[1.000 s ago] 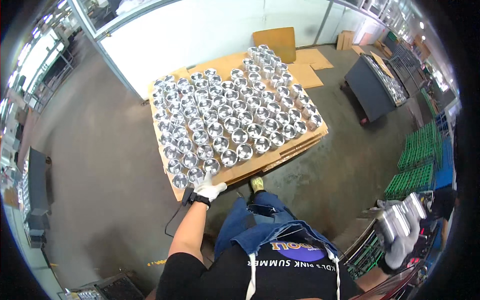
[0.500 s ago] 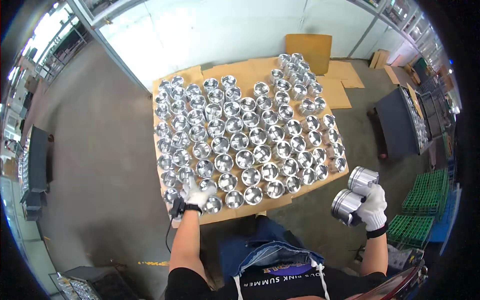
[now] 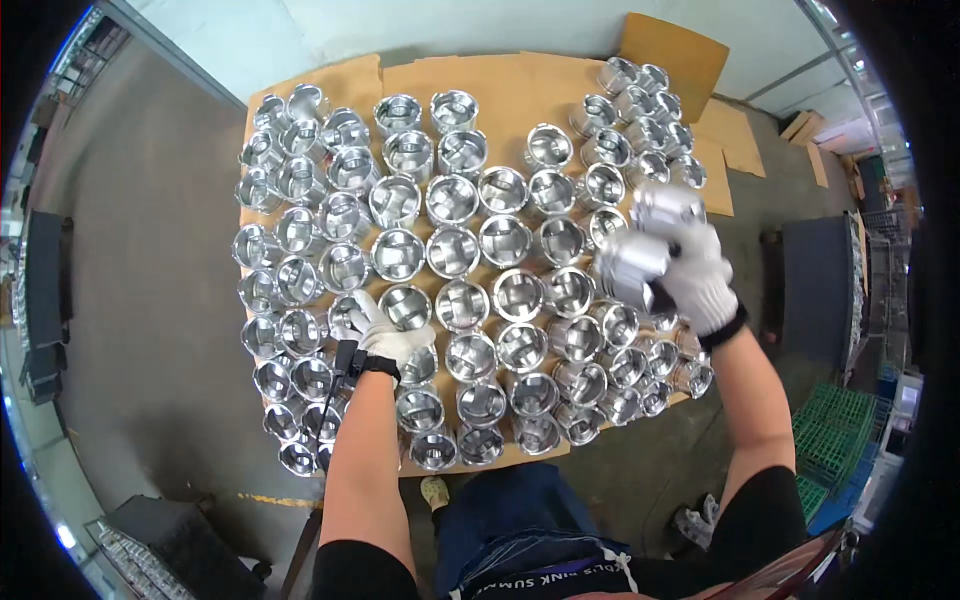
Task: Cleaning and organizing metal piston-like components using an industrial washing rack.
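Observation:
In a white glove, my right hand (image 3: 705, 285) is closed on two shiny metal pistons over the table's right side. The upper piston (image 3: 668, 205) and the lower piston (image 3: 630, 262) are slightly blurred, and both hang above other pistons. My left hand (image 3: 392, 340), also gloved, has its fingers apart and rests over the standing pistons at the left of the middle. Just beyond its fingers is one piston (image 3: 405, 307); whether they touch it I cannot tell. Many pistons, such as one piston (image 3: 452, 251), stand in rough rows, hollow ends up.
Brown cardboard (image 3: 500, 85) lies under the pistons. A cardboard panel (image 3: 675, 60) leans at the far right corner, by a pale wall (image 3: 480, 25). A dark cart (image 3: 820, 270) and green wire racks (image 3: 830, 430) stand to the right. Another dark cart (image 3: 50, 290) is at the left.
My right hand has carried the two pistons from beside the table's near right corner up and over the table. My left hand has shifted farther over the rows. The view has moved in closer.

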Demonstrator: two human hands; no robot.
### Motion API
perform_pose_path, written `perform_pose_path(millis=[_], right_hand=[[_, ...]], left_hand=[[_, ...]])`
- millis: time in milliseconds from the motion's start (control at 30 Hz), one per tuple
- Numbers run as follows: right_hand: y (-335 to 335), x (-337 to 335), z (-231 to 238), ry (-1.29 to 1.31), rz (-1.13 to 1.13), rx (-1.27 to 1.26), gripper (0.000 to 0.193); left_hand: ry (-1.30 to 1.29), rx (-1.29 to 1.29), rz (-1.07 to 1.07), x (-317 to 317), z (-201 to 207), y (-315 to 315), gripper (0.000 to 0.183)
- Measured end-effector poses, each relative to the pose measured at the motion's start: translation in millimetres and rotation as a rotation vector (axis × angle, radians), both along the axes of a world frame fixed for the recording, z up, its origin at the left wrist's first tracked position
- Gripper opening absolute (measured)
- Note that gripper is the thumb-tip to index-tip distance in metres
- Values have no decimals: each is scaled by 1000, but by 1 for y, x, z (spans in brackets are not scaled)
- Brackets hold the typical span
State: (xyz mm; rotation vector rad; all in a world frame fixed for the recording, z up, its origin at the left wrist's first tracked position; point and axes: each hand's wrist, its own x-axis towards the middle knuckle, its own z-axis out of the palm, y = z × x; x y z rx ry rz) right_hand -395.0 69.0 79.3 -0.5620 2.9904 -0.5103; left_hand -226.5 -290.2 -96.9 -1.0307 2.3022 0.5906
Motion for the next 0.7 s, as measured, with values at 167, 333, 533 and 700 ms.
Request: perform_pose_path(millis=[167,333,533,700], right_hand=[[-99,-118,-43,23,-134,80,31],[-153,-187,-105,17,-172,90,36],[-163,-241,-186,-115,-324,104,38],[-205,-232,-141,-79,174,537,34]], left_hand=[[-103,40,-90,4,-6,-13,152],[-98,31,-109,11,-18,-15,150],[-92,139,-49,-6,-2,-6,148],[-93,134,-14,3,0,-20,147]])
